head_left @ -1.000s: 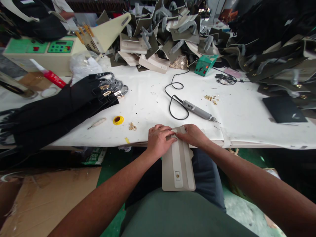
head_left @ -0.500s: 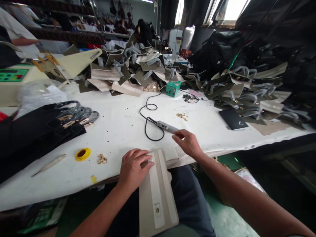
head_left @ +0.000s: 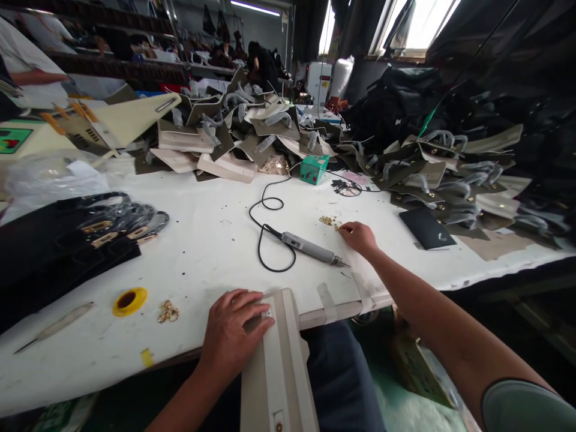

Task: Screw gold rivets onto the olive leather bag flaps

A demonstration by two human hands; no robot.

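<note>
At the table's front edge, a beige bag panel (head_left: 294, 372) leans over my lap, with a paler strip along it and a small metal fitting low down. My left hand (head_left: 234, 327) lies over its upper left side, holding it with fingers and thumb on the strip. Farther right, my right hand (head_left: 360, 237) reaches to a scatter of small gold fasteners (head_left: 328, 221), its fingertips pinched together beside them. Whatever is between those fingertips is hidden. A grey electric screwdriver (head_left: 310, 248) lies between the hands, bit pointing right, corded toward a green control box (head_left: 314, 170).
Bag panels with wrapped handles pile up at the back (head_left: 229, 135) and right (head_left: 432, 174). Black bag pieces (head_left: 67, 240), a yellow tape roll (head_left: 129, 301), an awl (head_left: 56, 327) and gold rings (head_left: 168, 312) lie left. A black booklet (head_left: 427, 228) sits right. People work behind.
My right hand has let go of the electric screwdriver, now lying on the table, and moved forward to the gold fasteners. My left hand stays on the panel. The view has shifted slightly.
</note>
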